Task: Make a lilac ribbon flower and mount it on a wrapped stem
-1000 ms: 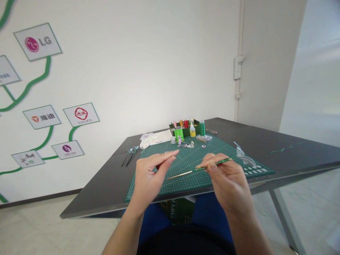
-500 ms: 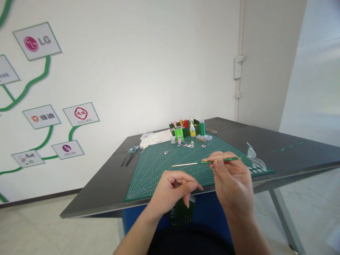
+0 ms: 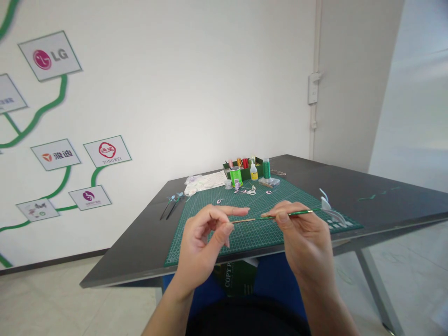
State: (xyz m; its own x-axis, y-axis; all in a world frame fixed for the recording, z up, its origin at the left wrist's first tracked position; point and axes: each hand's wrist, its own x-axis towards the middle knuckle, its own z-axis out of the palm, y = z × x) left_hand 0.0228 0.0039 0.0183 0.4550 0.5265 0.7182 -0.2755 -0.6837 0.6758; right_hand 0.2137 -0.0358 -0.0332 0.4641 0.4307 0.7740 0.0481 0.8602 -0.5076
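- I'm pinching a thin stick in my right hand, thumb and forefinger clamped on the green wrapped part near its middle.
- It's lying almost level above the near edge of the green mat, bare tip pointing to 9 o'clock, green end to 3 o'clock.
- My left hand is closing in at that bare tip, forefinger and thumb a little apart; I can't tell whether they're touching it.
- It's looking feather-light, stiff but slender, so likely easy to bend or snap.
- I'm judging the wrapped part the surest hold; the bare end looks slippery.
- Bottles and spools are standing at 12 o'clock.
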